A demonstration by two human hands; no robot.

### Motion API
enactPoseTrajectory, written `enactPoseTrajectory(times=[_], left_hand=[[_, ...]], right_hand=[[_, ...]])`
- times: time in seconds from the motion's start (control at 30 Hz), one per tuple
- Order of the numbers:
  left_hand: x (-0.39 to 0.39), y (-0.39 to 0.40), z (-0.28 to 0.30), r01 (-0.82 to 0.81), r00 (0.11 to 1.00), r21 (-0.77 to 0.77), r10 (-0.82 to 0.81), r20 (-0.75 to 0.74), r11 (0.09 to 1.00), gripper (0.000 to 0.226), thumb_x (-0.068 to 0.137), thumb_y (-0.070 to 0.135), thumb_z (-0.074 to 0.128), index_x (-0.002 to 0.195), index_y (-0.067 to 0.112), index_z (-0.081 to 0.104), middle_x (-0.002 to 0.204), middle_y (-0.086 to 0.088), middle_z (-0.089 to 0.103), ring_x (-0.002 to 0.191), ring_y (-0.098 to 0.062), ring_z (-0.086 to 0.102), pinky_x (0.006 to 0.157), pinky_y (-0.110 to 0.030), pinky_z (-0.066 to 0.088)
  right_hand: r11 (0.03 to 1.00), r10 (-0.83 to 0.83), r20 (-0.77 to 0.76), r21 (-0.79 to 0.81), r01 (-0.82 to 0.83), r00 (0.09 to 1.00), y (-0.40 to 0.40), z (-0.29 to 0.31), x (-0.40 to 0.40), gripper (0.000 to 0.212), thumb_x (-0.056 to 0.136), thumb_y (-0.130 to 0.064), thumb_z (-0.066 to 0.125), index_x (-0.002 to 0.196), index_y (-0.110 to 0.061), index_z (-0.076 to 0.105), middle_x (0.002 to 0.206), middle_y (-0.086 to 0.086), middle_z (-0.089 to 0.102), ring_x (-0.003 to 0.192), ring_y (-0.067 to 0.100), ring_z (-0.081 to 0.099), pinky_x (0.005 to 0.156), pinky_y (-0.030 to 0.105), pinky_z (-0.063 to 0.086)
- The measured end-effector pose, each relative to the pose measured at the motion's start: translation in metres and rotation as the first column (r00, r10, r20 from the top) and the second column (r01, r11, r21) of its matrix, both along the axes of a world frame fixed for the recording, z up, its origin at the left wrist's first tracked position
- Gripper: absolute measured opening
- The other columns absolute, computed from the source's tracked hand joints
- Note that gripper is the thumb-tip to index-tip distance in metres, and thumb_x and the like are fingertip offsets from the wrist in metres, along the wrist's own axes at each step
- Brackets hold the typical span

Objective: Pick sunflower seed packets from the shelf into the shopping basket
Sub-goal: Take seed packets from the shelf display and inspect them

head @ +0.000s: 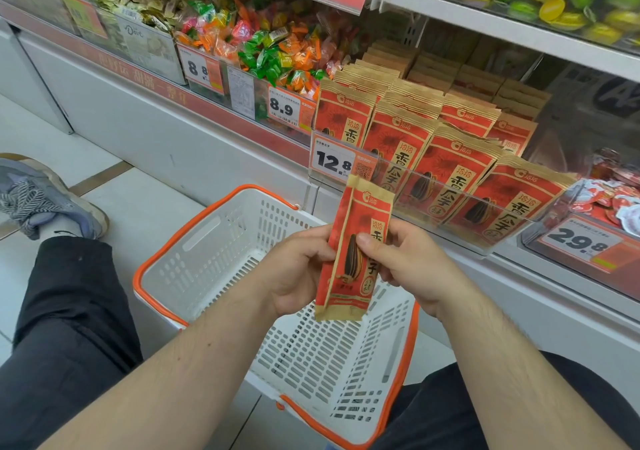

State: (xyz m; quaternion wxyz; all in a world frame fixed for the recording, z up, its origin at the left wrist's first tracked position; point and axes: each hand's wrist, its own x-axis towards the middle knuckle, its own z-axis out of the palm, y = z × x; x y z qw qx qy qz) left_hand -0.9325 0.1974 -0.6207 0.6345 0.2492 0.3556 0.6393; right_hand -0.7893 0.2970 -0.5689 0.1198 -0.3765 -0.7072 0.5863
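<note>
One red and tan sunflower seed packet (pixel 356 228) stands upright above the white shopping basket (pixel 221 241), whose rim is orange. My left hand (pixel 298 269) grips its left edge and my right hand (pixel 405 262) pinches its right side, thumb on the front. Rows of the same seed packets (pixel 446 162) fill the shelf behind a clear plastic lip, just above and to the right of my hands. I see nothing lying in the basket.
Bins of wrapped candies (pixel 263 44) sit on the shelf to the left, with price tags 8.9 (pixel 284 108) and 12.8 (pixel 334 162). Red snack packs (pixel 616 200) lie at the right. A person's shoe (pixel 45 200) rests on the tiled floor at left. My knees flank the basket.
</note>
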Motion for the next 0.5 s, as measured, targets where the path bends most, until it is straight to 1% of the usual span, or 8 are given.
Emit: enactPoseTrajectory(times=[0.07, 0.17, 0.2, 0.27, 0.33, 0.37, 0.43, 0.5], left_hand=[[-0.0010, -0.0002, -0.0006, -0.013, 1.000, 0.002, 0.013, -0.017, 1.000, 0.048, 0.072, 0.001, 0.046, 0.110, 0.009, 0.076, 0.105, -0.023, 0.070, 0.092, -0.031, 0.069, 0.078, -0.041, 0.059], [-0.0041, -0.0016, -0.0007, -0.112, 0.979, -0.016, 0.107, -0.176, 0.994, 0.039, 0.077, 0.015, 0.051, 0.105, 0.016, 0.078, 0.106, -0.014, 0.072, 0.095, -0.025, 0.067, 0.081, -0.040, 0.055], [-0.0054, -0.0026, -0.0022, -0.158, 0.958, -0.022, 0.148, -0.246, 0.987, 0.035, 0.078, 0.022, 0.055, 0.104, 0.018, 0.078, 0.104, -0.010, 0.073, 0.096, -0.022, 0.067, 0.083, -0.040, 0.054], [-0.0056, -0.0056, -0.0060, -0.220, 0.903, 0.016, 0.210, -0.376, 0.975, 0.035, 0.083, 0.031, 0.062, 0.113, 0.018, 0.074, 0.111, -0.006, 0.074, 0.107, -0.022, 0.068, 0.096, -0.044, 0.050], [-0.0036, -0.0076, -0.0089, -0.269, 0.828, 0.097, 0.282, -0.485, 0.958, 0.033, 0.085, 0.026, 0.069, 0.117, 0.020, 0.071, 0.115, -0.004, 0.074, 0.113, -0.023, 0.067, 0.104, -0.047, 0.047], [-0.0030, -0.0076, -0.0096, -0.292, 0.794, 0.128, 0.315, -0.521, 0.948, 0.028, 0.085, 0.018, 0.072, 0.112, 0.025, 0.072, 0.114, -0.002, 0.074, 0.113, -0.021, 0.067, 0.106, -0.048, 0.047], [-0.0038, -0.0068, -0.0091, -0.331, 0.748, 0.155, 0.359, -0.558, 0.931, 0.037, 0.086, 0.002, 0.072, 0.100, 0.035, 0.076, 0.110, 0.004, 0.075, 0.112, -0.016, 0.067, 0.108, -0.048, 0.046], [-0.0067, -0.0063, -0.0087, -0.354, 0.728, 0.162, 0.380, -0.570, 0.921, 0.046, 0.085, -0.006, 0.071, 0.096, 0.038, 0.076, 0.110, 0.005, 0.075, 0.113, -0.015, 0.066, 0.109, -0.048, 0.045]], right_hand=[[0.999, -0.047, -0.043, -0.001, 0.047, 0.998, -0.0013, -0.0003, -0.0004, 0.018, 0.090, -0.019, 0.071, 0.106, -0.018, 0.066, 0.089, -0.006, 0.071, 0.061, -0.005, 0.061, 0.052, 0.011, 0.044], [0.991, -0.110, -0.086, 0.065, 0.116, 0.990, -0.0018, -0.0011, -0.0019, 0.025, 0.085, -0.017, 0.076, 0.105, -0.028, 0.065, 0.095, -0.009, 0.073, 0.088, 0.008, 0.068, 0.069, 0.024, 0.052], [0.983, -0.117, -0.094, 0.133, 0.128, 0.989, -0.0016, -0.0012, -0.0020, 0.028, 0.084, -0.017, 0.078, 0.103, -0.034, 0.064, 0.093, -0.012, 0.073, 0.091, 0.009, 0.068, 0.075, 0.029, 0.053], [0.948, -0.106, -0.100, 0.289, 0.131, 0.989, -0.0018, -0.0004, -0.0018, 0.034, 0.081, -0.018, 0.081, 0.096, -0.044, 0.064, 0.092, -0.017, 0.073, 0.092, 0.011, 0.067, 0.082, 0.038, 0.055], [0.902, -0.074, -0.104, 0.417, 0.111, 0.992, -0.0031, 0.0007, -0.0018, 0.035, 0.078, -0.020, 0.083, 0.088, -0.047, 0.063, 0.086, -0.019, 0.069, 0.085, 0.017, 0.065, 0.078, 0.043, 0.056], [0.874, -0.058, -0.101, 0.476, 0.099, 0.993, -0.0041, 0.0010, -0.0021, 0.033, 0.076, -0.021, 0.084, 0.085, -0.045, 0.062, 0.082, -0.021, 0.066, 0.077, 0.016, 0.063, 0.073, 0.040, 0.055], [0.797, -0.020, -0.103, 0.599, 0.078, 0.995, -0.0059, 0.0017, -0.0029, 0.033, 0.073, -0.024, 0.086, 0.077, -0.040, 0.058, 0.077, -0.022, 0.058, 0.065, 0.007, 0.052, 0.062, 0.025, 0.045], [0.716, 0.035, -0.120, 0.696, 0.059, 0.992, -0.0070, 0.0023, -0.0036, 0.034, 0.071, -0.025, 0.087, 0.074, -0.035, 0.055, 0.078, -0.018, 0.054, 0.067, 0.007, 0.049, 0.058, 0.013, 0.036]])
